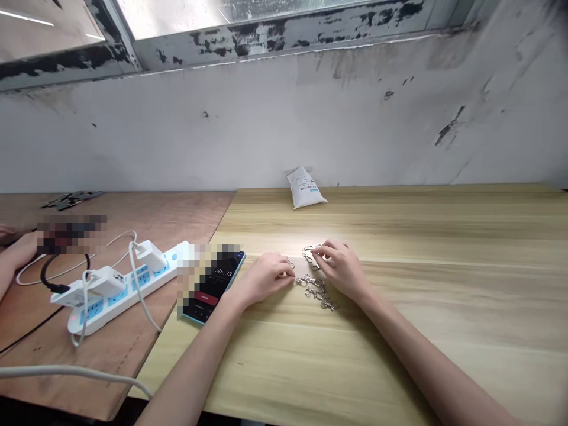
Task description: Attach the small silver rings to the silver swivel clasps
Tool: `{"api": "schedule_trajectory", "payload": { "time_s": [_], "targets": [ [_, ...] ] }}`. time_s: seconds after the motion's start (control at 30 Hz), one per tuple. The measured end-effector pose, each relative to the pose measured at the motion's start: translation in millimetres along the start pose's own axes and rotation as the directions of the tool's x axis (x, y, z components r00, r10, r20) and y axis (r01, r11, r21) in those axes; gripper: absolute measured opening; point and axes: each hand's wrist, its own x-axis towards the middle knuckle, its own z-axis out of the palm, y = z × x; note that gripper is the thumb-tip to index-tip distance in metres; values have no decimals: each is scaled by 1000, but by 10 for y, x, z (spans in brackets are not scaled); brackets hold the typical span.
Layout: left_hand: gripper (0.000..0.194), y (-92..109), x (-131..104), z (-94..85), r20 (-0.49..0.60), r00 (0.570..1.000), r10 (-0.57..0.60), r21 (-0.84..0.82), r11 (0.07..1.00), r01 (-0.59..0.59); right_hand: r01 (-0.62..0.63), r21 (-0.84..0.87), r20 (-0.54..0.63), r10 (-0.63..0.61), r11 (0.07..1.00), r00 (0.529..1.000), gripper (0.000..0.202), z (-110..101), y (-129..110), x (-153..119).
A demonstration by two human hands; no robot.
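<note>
Several small metal lobster clasps with rings lie in a loose cluster on the light wooden table, between my two hands. My left hand rests at the left of the cluster, its thumb and fingers closed together. The end of one clasp lies right at its fingertips, and a ring shows just behind them. What the left fingers hold, if anything, is too small to tell. From the right, my right hand reaches over the far clasps, with thumb and index finger pinched at the edge of one clasp.
A phone showing a timer lies left of my left forearm. A white power strip with chargers and cables sits on the brown table. Against the wall stands a white labelled packet. Another person's arm is at far left.
</note>
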Motion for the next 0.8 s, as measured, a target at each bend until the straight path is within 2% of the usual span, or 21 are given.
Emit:
{"api": "schedule_trajectory", "payload": {
  "time_s": [0.13,0.3,0.43,0.6,0.8],
  "targets": [
    [12,37,1,-15,-48,999,-18,-42,999,16,47,66,-1,-47,997,999,16,-40,-98,-8],
    [17,141,17,-75,-130,985,-115,-287,955,74,92,292,143,-138,952,980,20,-109,-266,-27],
    [17,196,27,-107,-115,983,-144,-467,881,74,88,408,180,-174,909,968,23,-90,-305,-36],
    [16,192,24,-82,-125,978,-167,-466,880,91,23,451,162,-107,892,981,24,-91,-311,-16],
    [12,179,22,-37,-140,980,-139,-414,908,69,52,361,98,-94,931,991,19,-85,-321,-20]
  ]
}}
